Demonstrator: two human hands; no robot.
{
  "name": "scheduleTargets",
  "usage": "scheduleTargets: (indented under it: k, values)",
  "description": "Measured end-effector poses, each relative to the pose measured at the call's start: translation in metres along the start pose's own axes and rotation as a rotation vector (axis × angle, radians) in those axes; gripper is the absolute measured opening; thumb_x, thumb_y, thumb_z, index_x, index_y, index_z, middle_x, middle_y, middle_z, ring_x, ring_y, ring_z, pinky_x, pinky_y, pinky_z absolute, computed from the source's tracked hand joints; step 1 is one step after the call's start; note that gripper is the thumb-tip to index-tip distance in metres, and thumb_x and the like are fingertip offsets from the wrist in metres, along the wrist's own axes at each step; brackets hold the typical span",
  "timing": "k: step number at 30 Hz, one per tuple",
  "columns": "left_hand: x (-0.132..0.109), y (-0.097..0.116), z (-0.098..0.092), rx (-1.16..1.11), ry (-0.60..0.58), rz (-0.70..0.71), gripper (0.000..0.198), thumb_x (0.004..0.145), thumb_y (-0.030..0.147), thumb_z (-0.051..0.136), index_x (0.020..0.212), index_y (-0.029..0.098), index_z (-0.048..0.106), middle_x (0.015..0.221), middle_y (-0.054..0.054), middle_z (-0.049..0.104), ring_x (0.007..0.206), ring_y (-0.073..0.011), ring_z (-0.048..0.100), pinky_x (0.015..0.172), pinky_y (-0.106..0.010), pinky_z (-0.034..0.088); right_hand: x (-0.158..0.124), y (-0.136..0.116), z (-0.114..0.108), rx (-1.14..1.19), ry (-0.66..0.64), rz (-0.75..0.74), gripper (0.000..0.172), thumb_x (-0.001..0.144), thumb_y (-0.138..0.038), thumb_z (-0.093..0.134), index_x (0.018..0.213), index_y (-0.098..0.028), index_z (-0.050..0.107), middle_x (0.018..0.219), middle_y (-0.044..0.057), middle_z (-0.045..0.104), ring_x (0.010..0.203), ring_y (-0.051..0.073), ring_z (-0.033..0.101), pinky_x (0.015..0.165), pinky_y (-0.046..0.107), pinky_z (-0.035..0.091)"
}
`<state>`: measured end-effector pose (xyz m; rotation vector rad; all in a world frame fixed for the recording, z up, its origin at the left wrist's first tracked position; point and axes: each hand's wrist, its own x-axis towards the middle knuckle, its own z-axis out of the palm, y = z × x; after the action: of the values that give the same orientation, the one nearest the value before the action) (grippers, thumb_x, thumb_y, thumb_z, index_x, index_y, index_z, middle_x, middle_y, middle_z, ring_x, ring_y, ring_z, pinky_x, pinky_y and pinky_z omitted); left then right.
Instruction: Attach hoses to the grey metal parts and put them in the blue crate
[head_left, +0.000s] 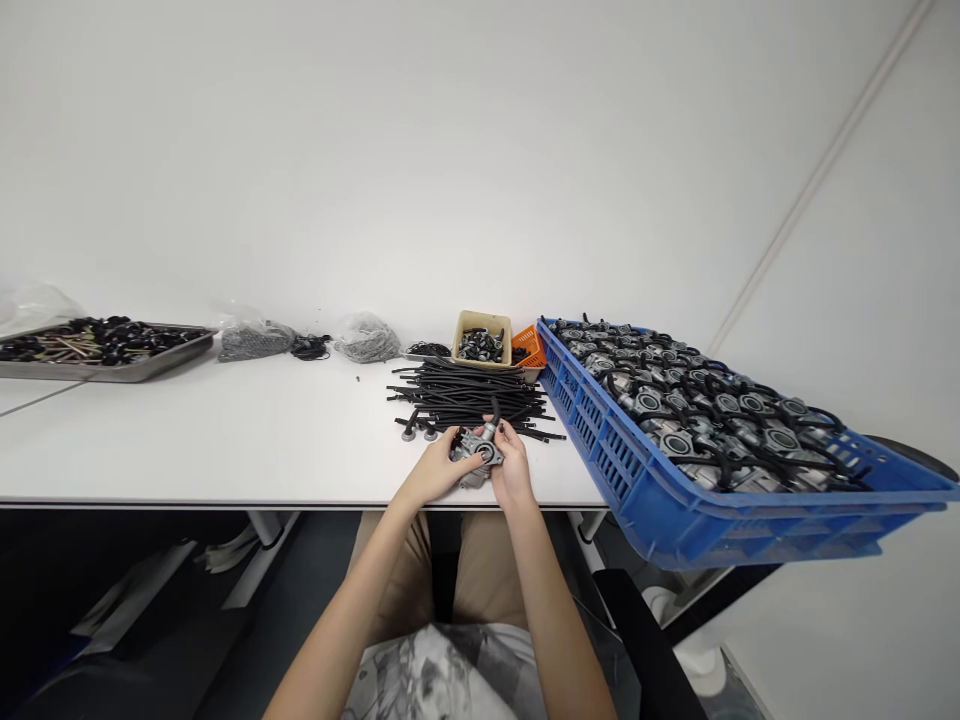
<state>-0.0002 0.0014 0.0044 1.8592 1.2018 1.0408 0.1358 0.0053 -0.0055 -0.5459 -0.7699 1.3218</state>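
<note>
Near the table's front edge I hold a silver metal carburetor [472, 472] in both hands. My left hand [436, 468] is closed round its left side, the thumb lying across the front by the round bore. On the other side my right hand [513, 468] grips the body, fingers up by the black-topped fitting that points upward. Just beyond lies a pile of black rubber hoses [472, 395]. Two small black-stemmed caps [409, 430] stand on the table left of the hands. What the fingertips cover on the carburetor is hidden.
A blue crate [600, 450] full of carburetors with black hoses stands at the right, jutting past the table edge. Behind the hoses are a cream bin [459, 350] of small parts and an orange basket [534, 345]. Plastic bags [367, 340] and a metal tray [142, 370] sit farther left.
</note>
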Motion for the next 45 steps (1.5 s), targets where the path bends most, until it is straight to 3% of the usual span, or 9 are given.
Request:
scheduleTargets:
  k: [8,19,29,45]
  values:
    - [-0.0001,-0.0007,-0.0006,0.004,-0.007,0.001,0.052,0.075,0.052,0.065,0.111,0.016,0.056,0.113,-0.01,0.067,0.102,-0.0298,0.062,0.085,-0.037,0.048,0.001,0.0017,0.0,0.01,0.022,0.005,0.021,0.076,-0.029,0.063,0.094,-0.018,0.066,0.075,0.003,0.07,0.072,0.017,0.066,0.073,0.028,0.052]
    - [0.0003,-0.0005,-0.0005,-0.004,-0.004,0.01,0.05,0.074,0.052,0.064,0.109,0.016,0.056,0.11,-0.01,0.068,0.101,-0.0296,0.062,0.084,-0.038,0.048,0.0014,0.0032,-0.0014,0.015,0.019,-0.006,0.022,0.075,-0.029,0.064,0.094,-0.018,0.066,0.076,0.002,0.071,0.069,0.016,0.064,0.07,0.028,0.051]
    - [0.0005,-0.0027,0.0003,0.0,0.001,0.008,0.054,0.075,0.053,0.065,0.113,0.015,0.056,0.115,-0.011,0.066,0.104,-0.0301,0.061,0.088,-0.039,0.047,0.0001,0.0034,0.0021,-0.02,0.04,-0.039,0.024,0.074,-0.037,0.071,0.085,-0.02,0.057,0.074,0.001,0.069,0.068,0.014,0.064,0.069,0.026,0.05]
    - [0.0001,-0.0015,-0.0003,0.007,-0.001,0.01,0.053,0.074,0.052,0.065,0.111,0.016,0.057,0.112,-0.011,0.067,0.101,-0.0296,0.061,0.087,-0.039,0.047,0.0005,0.0008,0.0015,-0.019,0.058,-0.004,0.026,0.077,-0.037,0.068,0.095,-0.02,0.061,0.076,0.001,0.07,0.067,0.015,0.064,0.063,0.025,0.049]
